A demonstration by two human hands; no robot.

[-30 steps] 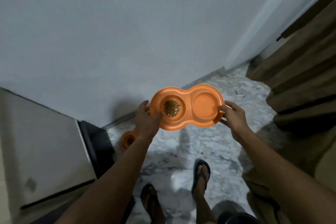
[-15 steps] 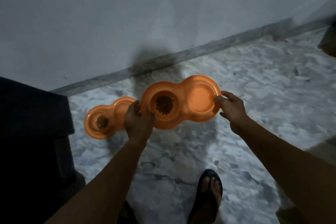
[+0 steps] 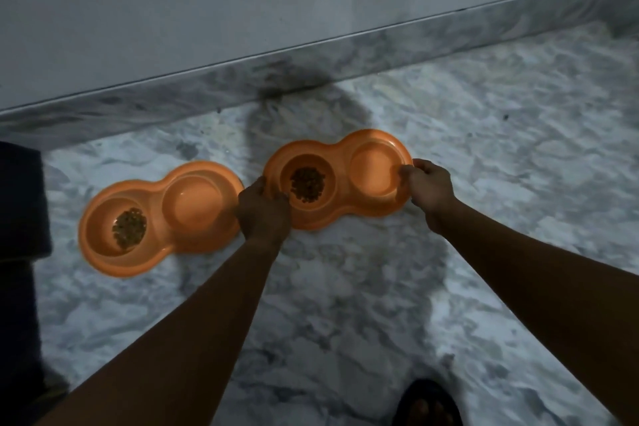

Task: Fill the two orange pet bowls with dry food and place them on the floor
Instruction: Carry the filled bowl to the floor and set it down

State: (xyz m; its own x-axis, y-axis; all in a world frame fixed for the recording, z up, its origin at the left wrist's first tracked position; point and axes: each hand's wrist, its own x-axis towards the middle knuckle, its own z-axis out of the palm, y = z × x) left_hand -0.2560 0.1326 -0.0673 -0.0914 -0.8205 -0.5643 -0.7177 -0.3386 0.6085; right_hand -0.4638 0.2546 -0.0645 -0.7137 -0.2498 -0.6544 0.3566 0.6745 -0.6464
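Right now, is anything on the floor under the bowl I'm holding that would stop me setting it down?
Nothing visible does. The held bowl, gripped by the left hand and right hand, hangs over bare marble floor. The other bowl lies alongside to its left, close to the left hand but not beneath it.

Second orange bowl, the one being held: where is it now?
Head view, centre: the held bowl sits between the left hand and right hand, just right of the floor bowl.

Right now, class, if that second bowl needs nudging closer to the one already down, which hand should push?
The right hand: it grips the far end of the held bowl, so pushing moves it towards the floor bowl. The left hand sits between them.
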